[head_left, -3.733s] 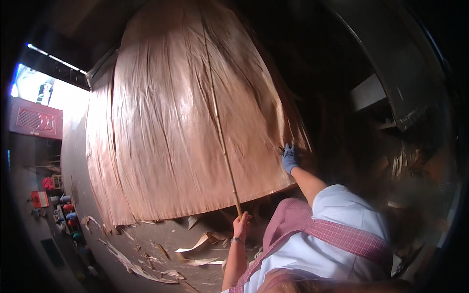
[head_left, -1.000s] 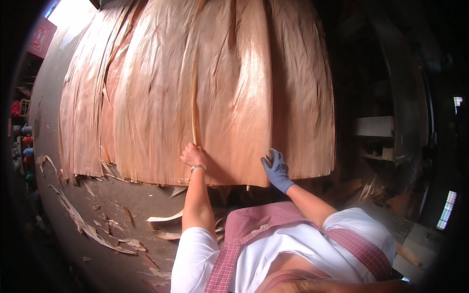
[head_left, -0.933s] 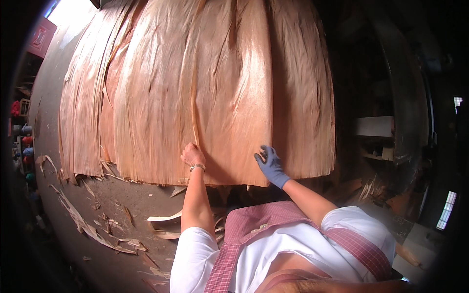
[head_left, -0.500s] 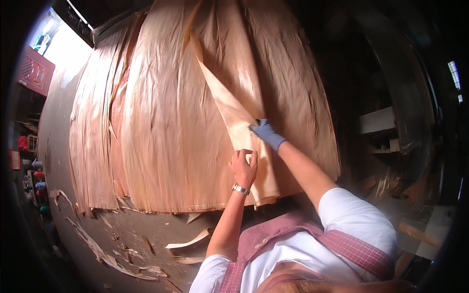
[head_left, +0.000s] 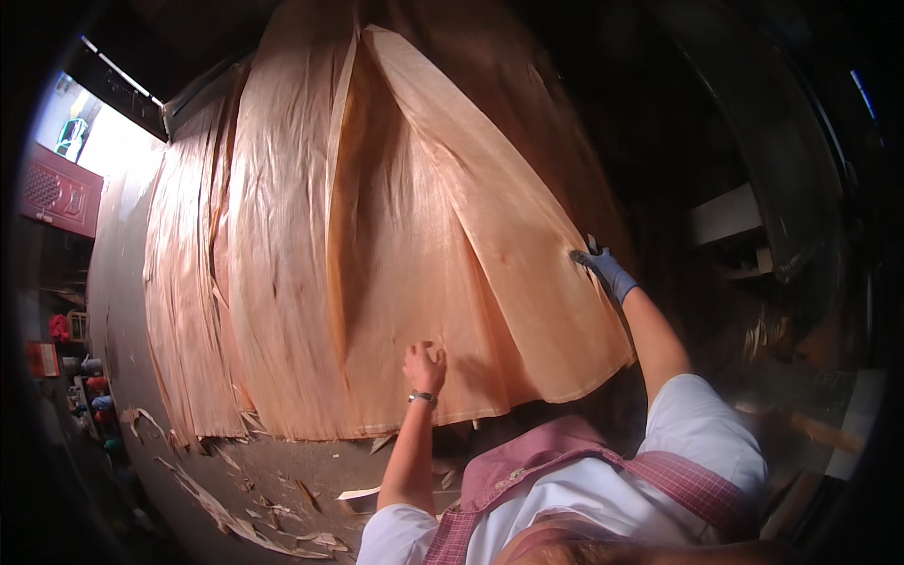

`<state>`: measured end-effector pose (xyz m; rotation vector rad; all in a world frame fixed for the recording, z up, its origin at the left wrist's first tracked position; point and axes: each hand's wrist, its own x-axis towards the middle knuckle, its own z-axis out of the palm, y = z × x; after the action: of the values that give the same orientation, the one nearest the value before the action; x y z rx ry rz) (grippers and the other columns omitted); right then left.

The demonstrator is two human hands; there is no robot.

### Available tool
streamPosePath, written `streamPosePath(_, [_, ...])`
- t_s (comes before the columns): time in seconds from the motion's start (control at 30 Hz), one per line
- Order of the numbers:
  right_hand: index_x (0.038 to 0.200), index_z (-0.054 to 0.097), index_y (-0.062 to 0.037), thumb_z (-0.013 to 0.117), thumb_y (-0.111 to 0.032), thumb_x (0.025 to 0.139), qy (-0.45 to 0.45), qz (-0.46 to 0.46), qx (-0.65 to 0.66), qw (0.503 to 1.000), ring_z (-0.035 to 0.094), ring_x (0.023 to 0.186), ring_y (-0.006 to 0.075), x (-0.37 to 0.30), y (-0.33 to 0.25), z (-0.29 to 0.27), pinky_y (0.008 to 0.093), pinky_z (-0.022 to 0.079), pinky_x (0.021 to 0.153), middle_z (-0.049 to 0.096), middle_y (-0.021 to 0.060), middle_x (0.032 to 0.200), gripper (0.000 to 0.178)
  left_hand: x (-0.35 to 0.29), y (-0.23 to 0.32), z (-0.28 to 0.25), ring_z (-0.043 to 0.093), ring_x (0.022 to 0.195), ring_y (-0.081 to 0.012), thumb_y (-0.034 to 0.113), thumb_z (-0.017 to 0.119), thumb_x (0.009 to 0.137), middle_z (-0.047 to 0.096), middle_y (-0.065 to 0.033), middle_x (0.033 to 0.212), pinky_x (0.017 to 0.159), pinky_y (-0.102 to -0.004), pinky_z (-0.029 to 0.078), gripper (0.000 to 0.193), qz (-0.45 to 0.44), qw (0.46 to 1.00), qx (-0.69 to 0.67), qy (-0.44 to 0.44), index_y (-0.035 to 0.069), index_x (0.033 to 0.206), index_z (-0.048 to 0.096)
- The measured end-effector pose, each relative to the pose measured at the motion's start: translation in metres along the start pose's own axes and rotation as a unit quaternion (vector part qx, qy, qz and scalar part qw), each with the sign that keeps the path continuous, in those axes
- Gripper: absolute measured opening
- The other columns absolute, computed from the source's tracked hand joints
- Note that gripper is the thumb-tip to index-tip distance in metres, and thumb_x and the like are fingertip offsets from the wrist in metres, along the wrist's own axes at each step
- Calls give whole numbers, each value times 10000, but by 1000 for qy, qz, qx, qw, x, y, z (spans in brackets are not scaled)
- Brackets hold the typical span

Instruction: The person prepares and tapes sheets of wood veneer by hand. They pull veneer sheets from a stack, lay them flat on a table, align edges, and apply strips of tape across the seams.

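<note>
Two hands out over a big pile of wood sheets (head_left: pixel 282 235), thin pinkish-tan stuff, v. creased lengthwise. Can't tell what's underneath. Right hand (head_left: pixel 607 271), gloved in blue, pinching the right edge of a loose sheet (head_left: pixel 527 254). Looks like a firm-ish hold, tho pretty small in view. Left hand (head_left: pixel 426 369), bare w/ a wristwatch (head_left: pixel 423 398), out over the lower middle of the pile, fingers half curled w/ a gap at the thumb, nothing visible in it. Can't tell if touching the wood or just above it. Re the loose sheet: lying on top of the pile, narrow up near the far end, fanning out wide toward the bottom right. Also a raised fold (head_left: pixel 344 217) to the left of it. Step in hand, IMO: opening the top sheet out to the right. Next move prob. calls for a steady pull along that edge w/o splitting the grain, then smoothing flat. Plenty of torn strips (head_left: pixel 215 508) on the floor (head_left: pixel 127 377) at lower left, btw.
</note>
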<state>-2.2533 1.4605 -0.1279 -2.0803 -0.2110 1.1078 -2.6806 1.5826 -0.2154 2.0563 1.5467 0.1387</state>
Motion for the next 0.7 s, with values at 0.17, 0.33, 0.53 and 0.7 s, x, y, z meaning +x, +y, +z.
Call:
streamPosePath(0.17, [1442,281,73,825,-596,641,73,-32,-33,996,452,1270,240,19,42,-45,333,385,1031,449,169,1404,1177,38,-27,-12,546,1049,-346,272,707,771,539,-158,1143,849,-480,456,365,-47,994,85,42,122,1087,602])
streamPosePath(0.33, [1383,332,67,878,-541,582,128,16,10,992,408,1316,251,75,122,-98,358,363,1052,432,181,1422,1144,67,-20,-19,544,1077,-330,259,693,776,533,-140,1165,878,-473,448,371,-67,993,90,22,115,1106,603])
streamPosePath(0.53, [1295,456,65,831,-661,556,184,55,-74,979,541,1203,324,100,171,-140,407,437,991,551,233,1296,1101,69,-13,-17,545,1080,-333,256,684,785,531,-141,1168,885,-466,447,360,-61,995,83,-3,102,1100,603])
streamPosePath(0.7, [1186,581,30,791,-536,719,203,-117,-84,969,579,1129,309,82,158,-116,390,466,934,601,222,1238,764,65,-23,-10,571,1027,-341,274,685,795,545,-147,1149,860,-460,466,347,-61,994,94,-9,95,1081,602])
